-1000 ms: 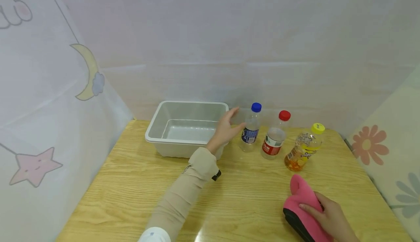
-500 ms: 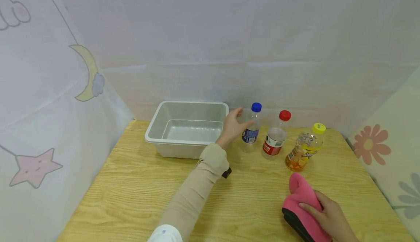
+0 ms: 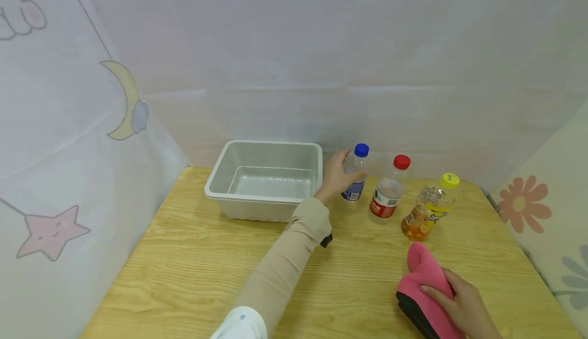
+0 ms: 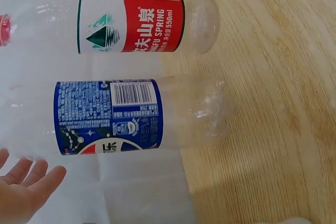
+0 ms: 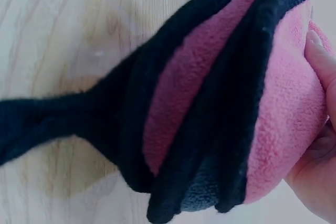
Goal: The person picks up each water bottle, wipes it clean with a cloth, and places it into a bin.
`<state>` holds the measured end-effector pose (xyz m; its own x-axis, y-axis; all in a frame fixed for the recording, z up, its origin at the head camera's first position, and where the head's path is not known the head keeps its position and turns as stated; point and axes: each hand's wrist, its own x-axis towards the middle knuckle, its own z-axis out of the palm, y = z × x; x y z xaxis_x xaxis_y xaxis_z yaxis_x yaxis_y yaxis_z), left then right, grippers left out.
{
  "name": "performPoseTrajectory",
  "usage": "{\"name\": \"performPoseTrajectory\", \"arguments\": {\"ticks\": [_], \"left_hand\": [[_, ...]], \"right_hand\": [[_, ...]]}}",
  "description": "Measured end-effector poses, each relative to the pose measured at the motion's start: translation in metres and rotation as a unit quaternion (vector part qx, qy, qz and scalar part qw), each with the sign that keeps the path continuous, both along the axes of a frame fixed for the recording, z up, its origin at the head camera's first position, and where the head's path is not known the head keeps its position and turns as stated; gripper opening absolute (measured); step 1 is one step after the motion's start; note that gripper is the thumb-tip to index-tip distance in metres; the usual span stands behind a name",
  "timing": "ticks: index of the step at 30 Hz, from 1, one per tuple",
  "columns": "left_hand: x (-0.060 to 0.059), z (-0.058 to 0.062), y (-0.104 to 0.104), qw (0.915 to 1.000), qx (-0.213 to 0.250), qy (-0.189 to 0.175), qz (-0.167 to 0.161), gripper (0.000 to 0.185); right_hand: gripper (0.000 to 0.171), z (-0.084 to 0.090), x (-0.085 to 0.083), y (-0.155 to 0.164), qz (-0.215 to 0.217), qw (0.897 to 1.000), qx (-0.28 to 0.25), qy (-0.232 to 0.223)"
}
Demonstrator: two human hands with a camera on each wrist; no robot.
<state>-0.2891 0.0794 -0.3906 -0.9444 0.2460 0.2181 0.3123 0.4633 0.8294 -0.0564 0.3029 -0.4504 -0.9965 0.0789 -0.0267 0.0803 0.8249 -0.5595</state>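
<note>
My left hand [image 3: 339, 176] reaches to the upper part of a clear plastic bottle with a blue cap [image 3: 361, 150] and a blue label. In the left wrist view its fingers [image 4: 44, 184] are spread beside the bottle [image 4: 194, 111]; I cannot tell whether they touch it. My right hand [image 3: 468, 300] grips a folded pink cloth with black edging [image 3: 424, 288] at the near right. In the right wrist view the cloth [image 5: 286, 98] hangs in folds, with a thumb pressed on its pink side.
Right of the blue-capped bottle stand a red-capped water bottle [image 3: 387, 193] and a yellow-capped bottle [image 3: 429, 206] with some orange drink. A pale grey plastic bin [image 3: 262, 209] stands left of the left hand. Behind the wooden table [image 3: 193, 272] hangs a white curtain [image 3: 275, 73].
My left hand has moved right, from beside the bin to the blue-capped bottle, its thumb now in front of the bottle. The right hand keeps holding the cloth in place.
</note>
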Motion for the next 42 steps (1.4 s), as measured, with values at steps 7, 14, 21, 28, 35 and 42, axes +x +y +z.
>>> {"name": "performPoseTrajectory", "arguments": {"ticks": [7, 14, 21, 28, 35, 42], "left_hand": [[0.002, -0.001, 0.004, 0.9999, -0.01, 0.014, -0.004, 0.065], [0.004, 0.0, 0.001, 0.9991, -0.025, 0.033, -0.002, 0.059], [0.01, 0.004, -0.006, 0.9988, -0.006, 0.048, -0.011, 0.057], [0.021, 0.011, -0.013, 0.996, 0.007, 0.083, -0.032, 0.057], [0.031, 0.016, -0.018, 0.9925, 0.011, 0.109, -0.055, 0.057], [0.042, 0.014, -0.026, 0.9893, 0.012, 0.122, -0.079, 0.058]], "right_hand": [[0.052, 0.0, 0.002, 0.0, -0.003, 1.0, -0.004, 0.001], [0.05, 0.0, 0.004, 0.0, -0.005, 1.0, -0.007, 0.009], [0.052, 0.001, 0.004, -0.001, -0.002, 1.0, -0.013, -0.008], [0.043, 0.002, 0.005, -0.002, -0.003, 1.0, -0.015, 0.028], [0.044, 0.002, 0.007, -0.003, -0.007, 0.998, -0.009, 0.055], [0.046, 0.004, 0.007, -0.003, -0.01, 0.999, -0.012, 0.036]]}}
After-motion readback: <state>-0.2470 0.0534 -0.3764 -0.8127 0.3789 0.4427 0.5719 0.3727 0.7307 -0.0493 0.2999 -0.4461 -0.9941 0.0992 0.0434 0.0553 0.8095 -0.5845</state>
